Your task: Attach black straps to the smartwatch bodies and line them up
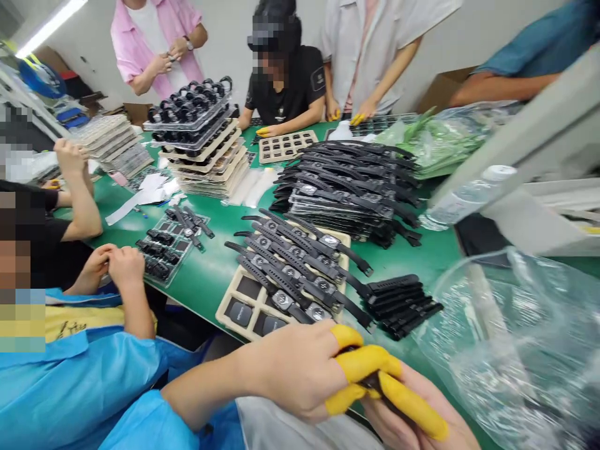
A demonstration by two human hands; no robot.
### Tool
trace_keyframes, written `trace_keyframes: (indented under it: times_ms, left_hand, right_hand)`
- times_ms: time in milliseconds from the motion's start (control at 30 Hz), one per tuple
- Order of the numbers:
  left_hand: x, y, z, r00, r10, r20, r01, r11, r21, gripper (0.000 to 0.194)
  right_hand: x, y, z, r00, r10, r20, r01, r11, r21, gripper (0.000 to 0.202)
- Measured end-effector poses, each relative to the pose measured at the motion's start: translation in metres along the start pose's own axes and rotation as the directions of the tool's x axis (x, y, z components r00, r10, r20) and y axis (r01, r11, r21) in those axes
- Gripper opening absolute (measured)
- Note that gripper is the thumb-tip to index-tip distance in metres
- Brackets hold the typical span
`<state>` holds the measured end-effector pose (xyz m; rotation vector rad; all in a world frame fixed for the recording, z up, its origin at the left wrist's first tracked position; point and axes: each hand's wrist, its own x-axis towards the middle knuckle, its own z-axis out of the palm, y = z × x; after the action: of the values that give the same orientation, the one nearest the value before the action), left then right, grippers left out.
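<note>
Bench (215, 228) carries one near beige tray (227, 294) with two strapless watch faces (240, 312) showing at its left end and several strapped watches (296, 252) across the rest. Right of it lie one bundle of black straps (398, 303) and, farther, one bottle (462, 203). Nearest, left hand (300, 369) and right hand (417, 400) pinch one black piece (374, 380), each grip pressed together.

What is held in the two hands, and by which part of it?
The left hand and the right hand hold a dark piece between fingers with yellow covers. The fingers hide most of it, so the held part cannot be told.
</note>
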<state>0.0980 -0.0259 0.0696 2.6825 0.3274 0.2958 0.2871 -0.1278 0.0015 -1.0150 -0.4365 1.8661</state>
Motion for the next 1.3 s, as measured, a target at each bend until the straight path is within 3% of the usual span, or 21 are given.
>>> trace_keyframes:
  times_ms: [133, 233, 300, 500, 700, 867, 1067, 1300]
  left_hand:
    - [-0.008, 0.001, 0.009, 0.991, -0.044, -0.123, 0.044, 0.999, -0.002, 0.043]
    - [-0.012, 0.001, 0.021, 0.962, -0.023, -0.272, 0.051, 0.994, 0.097, 0.039]
    - [-0.014, 0.0, 0.026, 0.952, 0.002, -0.306, 0.04, 0.991, 0.131, 0.038]
    - [-0.015, 0.001, 0.023, 0.954, -0.02, -0.3, 0.035, 0.998, 0.044, 0.038]
    - [-0.015, 0.001, 0.022, 0.953, 0.029, -0.302, 0.052, 0.964, 0.259, 0.036]
    - [-0.018, 0.001, 0.021, 0.968, 0.015, -0.252, 0.034, 0.981, 0.19, 0.037]
    - [-0.018, 0.001, 0.027, 0.945, 0.063, -0.321, 0.053, 0.939, 0.341, 0.039]
    - [-0.023, -0.002, 0.03, 0.953, -0.06, -0.298, 0.066, 0.998, 0.009, 0.043]
  right_hand:
    - [0.008, 0.002, 0.018, 0.994, -0.073, 0.079, 0.074, 0.997, -0.013, 0.052]
    - [0.015, 0.012, 0.015, 0.988, -0.073, 0.139, 0.075, 0.997, -0.013, 0.053]
    - [0.017, 0.016, 0.013, 0.986, -0.042, 0.16, 0.041, 0.999, 0.007, 0.054]
    - [0.018, 0.012, 0.019, 0.979, -0.033, 0.199, 0.015, 0.996, 0.09, 0.054]
    - [0.019, 0.011, 0.022, 0.987, -0.04, 0.158, 0.034, 0.998, 0.043, 0.055]
    - [0.019, 0.012, 0.02, 0.985, -0.026, 0.172, 0.025, 1.0, 0.012, 0.059]
    - [0.018, 0.007, 0.022, 0.994, 0.039, 0.105, -0.035, 0.998, -0.045, 0.061]
    - [0.025, 0.029, 0.017, 0.99, -0.06, 0.13, 0.079, 0.985, -0.151, 0.071]
